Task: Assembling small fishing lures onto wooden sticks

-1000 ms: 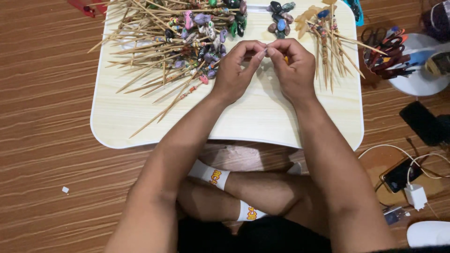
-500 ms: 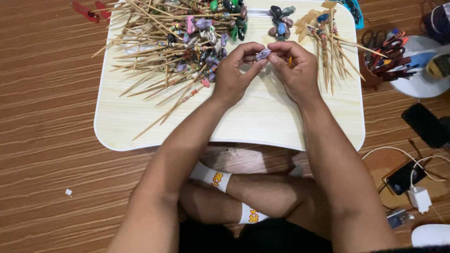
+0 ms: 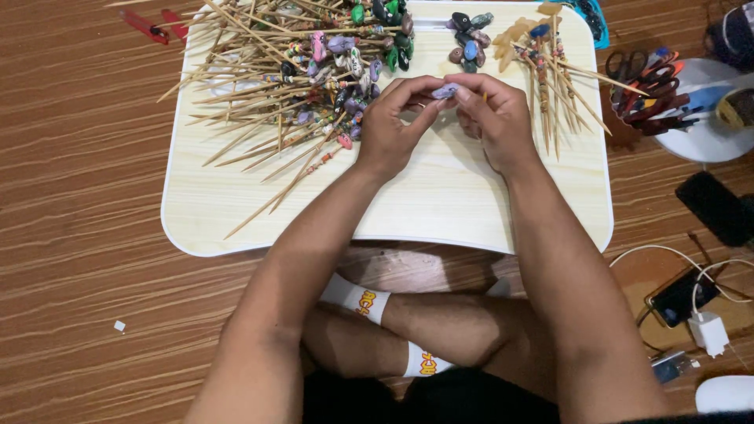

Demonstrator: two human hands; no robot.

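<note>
Your two hands have drifted slightly toward the middle of the pale wooden lap bench (image 3: pixel 236 212) over the last second, but they are doing the same thing as before: your left hand (image 3: pixel 393 129) and right hand (image 3: pixel 495 118) meet fingertip to fingertip, and the small lilac bead (image 3: pixel 444 92) is pinched between them, held just above the bench top. The fingers of both hands are closed together on that bead, the left ones curled in from one side, the right thumb and forefinger pressing from the other; whether a stick runs through it I cannot tell, since your fingers hide it. Because so little has shifted, the work on this bead looks to be in mid-course rather than finished. To your left lies the big heap of wooden skewers (image 3: pixel 267 102), many carrying coloured beads near their far ends. Just beyond your hands sits a small cluster of loose beads (image 3: pixel 467 39), and to the right a smaller bundle of beaded skewers (image 3: pixel 550 78). Off the bench on the floor, a white round holder (image 3: pixel 707 137) holds scissors (image 3: pixel 648 86) with red and dark handles. A phone (image 3: pixel 682 297) on a charging cable lies near your right knee.
</note>
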